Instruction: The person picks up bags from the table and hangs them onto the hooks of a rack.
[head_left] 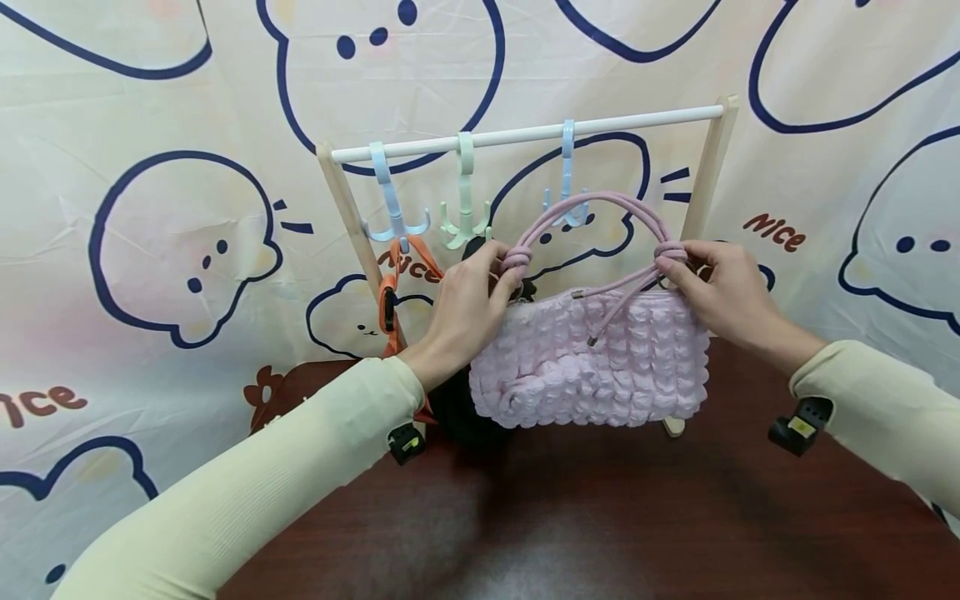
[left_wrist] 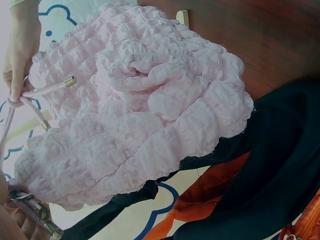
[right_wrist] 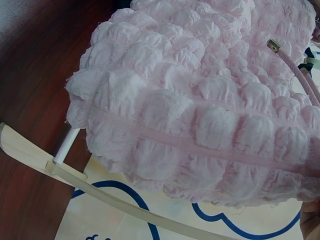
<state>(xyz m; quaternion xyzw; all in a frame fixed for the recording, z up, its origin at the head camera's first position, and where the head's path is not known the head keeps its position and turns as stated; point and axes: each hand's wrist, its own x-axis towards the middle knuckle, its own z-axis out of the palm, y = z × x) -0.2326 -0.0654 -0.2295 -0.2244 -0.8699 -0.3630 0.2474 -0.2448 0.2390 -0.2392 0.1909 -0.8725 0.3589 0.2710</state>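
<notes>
A pink puffy handbag (head_left: 592, 362) hangs between both hands in front of the rack. My left hand (head_left: 472, 300) pinches the knotted base of its cord handle on the left. At the opposite end, my right hand (head_left: 720, 287) grips the other handle knot. The looped handle (head_left: 600, 200) arches up between them, overlapping the right blue hook (head_left: 567, 175) in the head view. Loose cord ends with metal tips (left_wrist: 70, 81) dangle over the bag's front. In the right wrist view, the bag's puckered side (right_wrist: 165, 110) fills most of the picture.
A rack with a white bar (head_left: 525, 137) carries another blue hook (head_left: 386, 196) and a green hook (head_left: 465, 192). An orange strap (head_left: 390, 308) hangs from the left hook. Behind the handbag is a black bag (head_left: 465, 417). A brown item (head_left: 300, 387) lies at left on the dark table (head_left: 600, 517).
</notes>
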